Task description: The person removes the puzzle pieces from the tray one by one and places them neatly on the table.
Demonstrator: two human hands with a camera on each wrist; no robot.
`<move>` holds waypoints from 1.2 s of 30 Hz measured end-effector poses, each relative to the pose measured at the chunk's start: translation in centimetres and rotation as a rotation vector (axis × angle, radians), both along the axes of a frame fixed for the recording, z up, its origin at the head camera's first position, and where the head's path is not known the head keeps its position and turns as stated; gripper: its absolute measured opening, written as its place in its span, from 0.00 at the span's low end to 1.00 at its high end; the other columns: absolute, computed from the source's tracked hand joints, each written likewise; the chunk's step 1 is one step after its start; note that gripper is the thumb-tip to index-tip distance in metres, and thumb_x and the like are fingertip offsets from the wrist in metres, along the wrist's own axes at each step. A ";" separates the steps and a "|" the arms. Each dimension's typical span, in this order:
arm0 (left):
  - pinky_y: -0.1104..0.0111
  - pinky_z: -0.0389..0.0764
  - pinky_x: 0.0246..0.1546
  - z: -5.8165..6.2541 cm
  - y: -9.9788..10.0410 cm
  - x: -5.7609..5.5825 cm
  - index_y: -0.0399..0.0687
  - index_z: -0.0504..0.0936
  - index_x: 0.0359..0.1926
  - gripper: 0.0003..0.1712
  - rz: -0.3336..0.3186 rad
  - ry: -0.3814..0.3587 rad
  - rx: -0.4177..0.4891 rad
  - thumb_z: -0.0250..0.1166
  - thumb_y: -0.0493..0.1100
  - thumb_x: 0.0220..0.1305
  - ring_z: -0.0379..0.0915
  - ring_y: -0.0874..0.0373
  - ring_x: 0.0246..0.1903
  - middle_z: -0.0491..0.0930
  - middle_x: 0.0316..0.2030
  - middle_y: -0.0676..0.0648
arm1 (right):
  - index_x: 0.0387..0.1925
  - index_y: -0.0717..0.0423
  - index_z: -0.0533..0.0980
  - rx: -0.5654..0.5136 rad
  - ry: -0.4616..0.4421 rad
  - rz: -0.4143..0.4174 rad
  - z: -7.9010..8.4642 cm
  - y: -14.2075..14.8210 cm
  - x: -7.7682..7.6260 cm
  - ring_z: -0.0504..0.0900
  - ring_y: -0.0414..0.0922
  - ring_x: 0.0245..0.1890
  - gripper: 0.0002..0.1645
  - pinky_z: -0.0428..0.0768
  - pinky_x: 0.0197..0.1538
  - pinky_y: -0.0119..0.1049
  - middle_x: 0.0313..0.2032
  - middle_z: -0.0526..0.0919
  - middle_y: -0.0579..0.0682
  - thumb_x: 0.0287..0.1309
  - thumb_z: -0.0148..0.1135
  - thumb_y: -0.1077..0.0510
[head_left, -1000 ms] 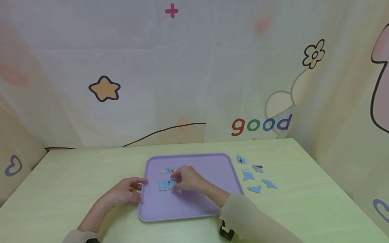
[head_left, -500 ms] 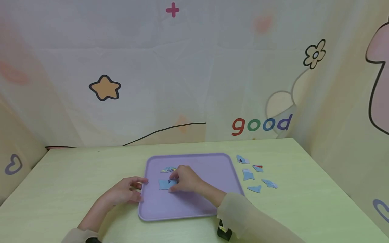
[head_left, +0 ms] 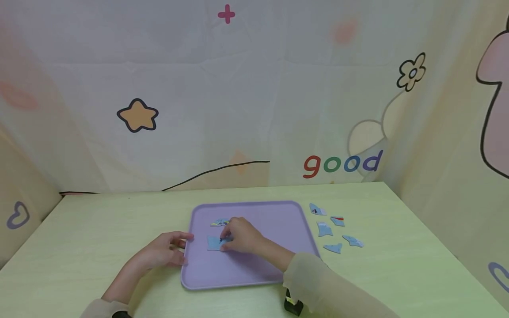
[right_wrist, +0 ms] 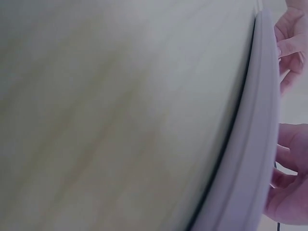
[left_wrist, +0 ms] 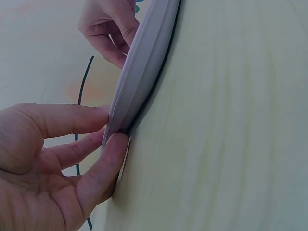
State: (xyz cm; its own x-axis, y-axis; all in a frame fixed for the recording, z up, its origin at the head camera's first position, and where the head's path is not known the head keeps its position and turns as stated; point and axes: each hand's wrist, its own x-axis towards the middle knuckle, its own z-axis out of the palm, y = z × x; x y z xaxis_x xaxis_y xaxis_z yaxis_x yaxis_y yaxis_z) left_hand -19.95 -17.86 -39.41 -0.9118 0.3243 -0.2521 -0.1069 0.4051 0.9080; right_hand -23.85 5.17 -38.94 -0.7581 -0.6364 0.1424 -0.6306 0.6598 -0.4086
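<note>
1. Currently, your right hand (head_left: 243, 236) pinches a blue puzzle piece (head_left: 213, 243), partly hidden beneath that hand.
2. Your left hand (head_left: 164, 250) holds the lilac tray (head_left: 238, 271) by its edge, left of that piece.

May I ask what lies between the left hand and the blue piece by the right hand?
In the head view, only the purple tray: its left rim, then bare floor.
</note>
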 end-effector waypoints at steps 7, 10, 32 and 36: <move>0.64 0.80 0.37 0.2 0.1 0.1 0.31 0.67 0.57 0.33 0.017 -0.007 0.001 0.64 0.25 0.46 0.69 0.53 0.34 0.68 0.41 0.39 | 0.31 0.61 0.82 0.078 0.028 0.000 -0.1 -0.2 0.0 0.71 0.36 0.29 0.14 0.73 0.40 0.27 0.29 0.82 0.47 0.42 0.71 0.56; 0.64 0.80 0.37 0.2 0.2 0.2 0.32 0.67 0.57 0.33 0.023 -0.008 -0.008 0.64 0.25 0.46 0.69 0.53 0.34 0.69 0.42 0.39 | 0.32 0.62 0.82 0.086 0.048 0.009 -0.2 -0.2 -0.1 0.72 0.37 0.29 0.14 0.73 0.42 0.29 0.29 0.82 0.48 0.44 0.70 0.56; 0.64 0.80 0.37 0.1 0.0 0.1 0.29 0.65 0.57 0.35 -0.012 0.002 0.026 0.64 0.25 0.45 0.71 0.54 0.33 0.68 0.41 0.39 | 0.30 0.65 0.81 -0.163 -0.110 0.014 1.0 1.7 0.6 0.68 0.35 0.22 0.11 0.69 0.27 0.23 0.25 0.82 0.51 0.42 0.70 0.62; 0.64 0.80 0.37 0.1 0.0 0.1 0.29 0.66 0.57 0.34 -0.007 0.005 0.023 0.65 0.25 0.45 0.71 0.54 0.33 0.68 0.41 0.38 | 0.30 0.65 0.81 -0.177 -0.121 0.003 1.1 2.3 0.8 0.69 0.34 0.23 0.12 0.71 0.27 0.23 0.26 0.82 0.50 0.42 0.71 0.61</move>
State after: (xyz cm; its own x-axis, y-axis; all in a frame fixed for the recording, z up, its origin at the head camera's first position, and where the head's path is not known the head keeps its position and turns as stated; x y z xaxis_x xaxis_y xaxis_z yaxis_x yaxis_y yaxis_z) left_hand -19.80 -17.90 -39.29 -0.9109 0.3361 -0.2396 -0.0995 0.3845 0.9178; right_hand -23.09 7.49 -37.83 -0.7747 -0.6116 0.1605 -0.5719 0.5694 -0.5906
